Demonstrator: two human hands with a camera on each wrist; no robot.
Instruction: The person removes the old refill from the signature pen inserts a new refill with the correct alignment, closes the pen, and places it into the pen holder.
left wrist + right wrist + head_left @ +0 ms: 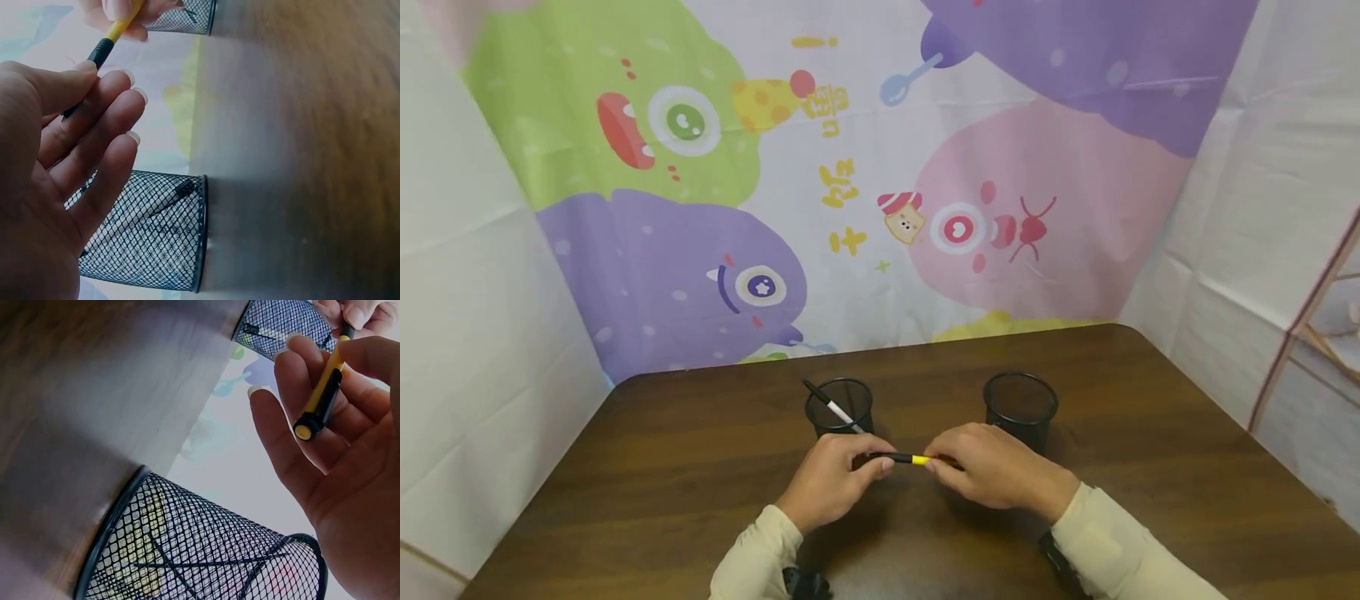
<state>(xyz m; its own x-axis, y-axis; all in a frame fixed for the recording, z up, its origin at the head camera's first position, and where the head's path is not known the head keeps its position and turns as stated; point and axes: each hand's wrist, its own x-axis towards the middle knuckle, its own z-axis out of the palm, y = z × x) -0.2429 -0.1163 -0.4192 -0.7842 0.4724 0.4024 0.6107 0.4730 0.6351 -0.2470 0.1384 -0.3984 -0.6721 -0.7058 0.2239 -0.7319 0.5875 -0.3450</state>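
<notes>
A slim pen [919, 459], yellow with a black front part, lies level between both hands. My left hand [835, 479] pinches its black front part between thumb and forefinger. The yellow barrel is pinched by my right hand [992, 467], and the black clip and rear end show in the right wrist view. Behind the left hand stands a black mesh pen cup [862, 395]. A white pen with black ends [838, 411] leans in it. Another black mesh pen cup [1033, 433] stands behind the right hand; no pen shows inside it.
The dark brown wooden table [685, 467] carries both cups. A printed cartoon cloth [865, 308] hangs along its back edge, and pale cloth walls [1210, 275] rise at both sides. Dark wrist devices [807, 583] sit at the sleeves.
</notes>
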